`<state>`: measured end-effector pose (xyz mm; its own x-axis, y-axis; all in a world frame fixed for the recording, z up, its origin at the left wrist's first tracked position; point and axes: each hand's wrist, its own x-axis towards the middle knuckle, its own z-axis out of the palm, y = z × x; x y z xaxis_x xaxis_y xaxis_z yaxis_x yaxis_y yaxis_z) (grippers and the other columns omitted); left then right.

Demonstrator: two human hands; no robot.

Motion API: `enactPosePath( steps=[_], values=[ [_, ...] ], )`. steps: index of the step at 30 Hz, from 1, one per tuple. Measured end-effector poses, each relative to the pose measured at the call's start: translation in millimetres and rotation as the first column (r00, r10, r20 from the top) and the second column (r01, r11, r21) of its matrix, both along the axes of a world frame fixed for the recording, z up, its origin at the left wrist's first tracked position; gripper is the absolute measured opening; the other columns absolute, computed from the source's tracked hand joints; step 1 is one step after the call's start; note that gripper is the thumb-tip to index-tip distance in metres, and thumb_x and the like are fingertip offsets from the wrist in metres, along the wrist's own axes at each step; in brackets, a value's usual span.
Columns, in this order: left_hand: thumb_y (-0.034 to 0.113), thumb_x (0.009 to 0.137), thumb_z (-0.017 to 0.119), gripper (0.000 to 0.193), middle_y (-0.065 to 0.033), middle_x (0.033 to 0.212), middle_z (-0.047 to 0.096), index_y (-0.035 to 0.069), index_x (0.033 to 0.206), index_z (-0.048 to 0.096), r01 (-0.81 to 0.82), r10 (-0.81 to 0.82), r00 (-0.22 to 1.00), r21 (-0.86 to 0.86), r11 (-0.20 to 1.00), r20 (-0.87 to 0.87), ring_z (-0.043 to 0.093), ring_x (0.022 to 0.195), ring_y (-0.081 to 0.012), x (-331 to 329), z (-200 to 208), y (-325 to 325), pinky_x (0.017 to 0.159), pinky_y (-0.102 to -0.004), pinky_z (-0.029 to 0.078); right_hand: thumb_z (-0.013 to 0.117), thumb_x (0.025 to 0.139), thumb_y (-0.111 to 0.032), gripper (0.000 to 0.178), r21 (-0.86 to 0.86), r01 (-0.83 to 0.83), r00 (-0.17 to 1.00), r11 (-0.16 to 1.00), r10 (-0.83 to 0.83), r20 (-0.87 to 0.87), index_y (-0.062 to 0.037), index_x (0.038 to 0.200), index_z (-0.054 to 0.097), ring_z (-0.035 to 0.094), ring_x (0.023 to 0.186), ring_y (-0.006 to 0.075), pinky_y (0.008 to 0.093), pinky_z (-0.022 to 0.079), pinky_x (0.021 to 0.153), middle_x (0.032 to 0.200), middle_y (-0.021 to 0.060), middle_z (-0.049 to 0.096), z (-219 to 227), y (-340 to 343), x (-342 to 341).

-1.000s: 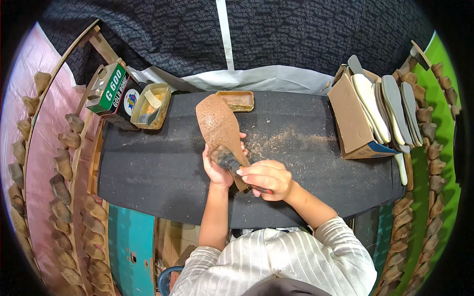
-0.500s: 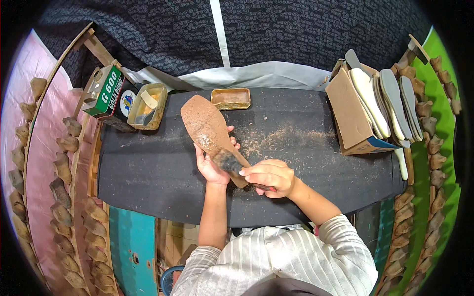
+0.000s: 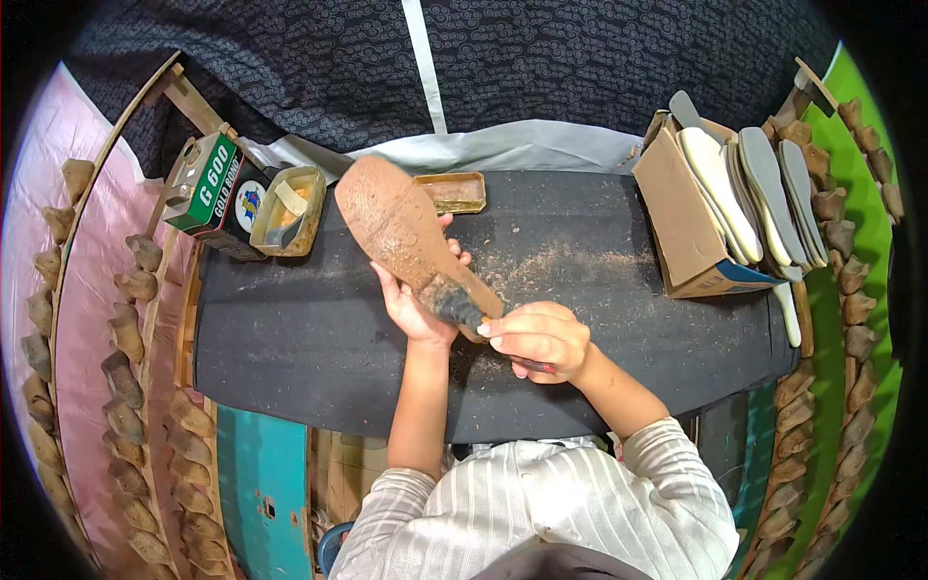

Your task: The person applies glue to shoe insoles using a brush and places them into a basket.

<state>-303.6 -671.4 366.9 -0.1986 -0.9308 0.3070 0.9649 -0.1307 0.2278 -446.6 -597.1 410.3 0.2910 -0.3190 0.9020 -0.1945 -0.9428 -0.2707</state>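
Observation:
My left hand (image 3: 418, 311) grips a brown shoe sole (image 3: 387, 213) by its narrow waist, thumb on the near side and fingertips showing beyond the far edge. The sole is tilted up above the table, its broad end pointing away to the left. Wet, shiny patches show on its rough face. In my right hand (image 3: 541, 338) is a brush, pinched near its head, with a red bit of handle showing below the fingers. The brush's dark bristles (image 3: 458, 307) press on the narrower heel part, whose tip is partly hidden behind that hand.
Brown crumbs litter the dark table cloth (image 3: 319, 338). A shallow tray (image 3: 454, 206) stands behind the sole. At the left are a green-black can (image 3: 205, 193) and a tub (image 3: 307, 217) with a scraper-like tool. A cardboard box (image 3: 681, 222) holds soles at the right; racks of wooden lasts (image 3: 124, 377) flank both sides.
The sole has risen slightly away and to the left, now overlapping the tray's edge. My right hand and the brush have slid a little to the right along the heel part.

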Motion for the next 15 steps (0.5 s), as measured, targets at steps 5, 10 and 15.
enactPosePath(
  steps=[5, 10, 15],
  values=[
    [0.056, 0.090, 0.027, 0.070, -0.0232, 0.131, 0.035, 0.004, 0.137, 0.022, 0.039, -0.042, 0.999, -0.103, 0.994, -0.022, 0.053, 0.094, -0.0304, -6.5, 9.7, -5.9, 0.081, -0.0443, 0.045, 0.067, 0.062, -0.004, 0.027, -0.010, 0.004, 0.999, 1.000, -0.004, -0.033, 0.0010, 0.087, 0.060, 0.062, 0.066, 0.0243, 0.0317, 0.050, 0.055, 0.091, 0.0129, 0.063, 7.3, 4.7, -4.9],
    [0.055, 0.090, 0.026, 0.067, -0.0219, 0.133, 0.034, 0.007, 0.138, 0.023, -0.022, 0.019, 0.997, -0.051, 0.998, -0.069, 0.052, 0.092, -0.0300, 6.7, -2.6, -6.3, 0.080, -0.0437, 0.044, 0.068, 0.060, -0.004, 0.027, 0.138, -0.030, 0.994, 0.990, 0.044, -0.099, -0.0002, 0.085, 0.060, 0.062, 0.065, 0.0231, 0.0310, 0.048, 0.053, 0.090, 0.0111, 0.064, 1.6, 14.8, -14.1],
    [0.055, 0.090, 0.025, 0.067, -0.0210, 0.133, 0.035, 0.009, 0.138, 0.024, -0.076, 0.076, 0.997, -0.034, 0.997, 0.000, 0.053, 0.090, -0.0299, 6.0, 9.7, 2.1, 0.079, -0.0415, 0.043, 0.067, 0.068, -0.009, 0.022, -0.007, -0.025, 0.999, 1.000, 0.024, -0.028, -0.0007, 0.086, 0.060, 0.062, 0.064, 0.0226, 0.0294, 0.049, 0.052, 0.090, 0.0124, 0.064, -0.8, 10.0, -4.8]
  ],
)
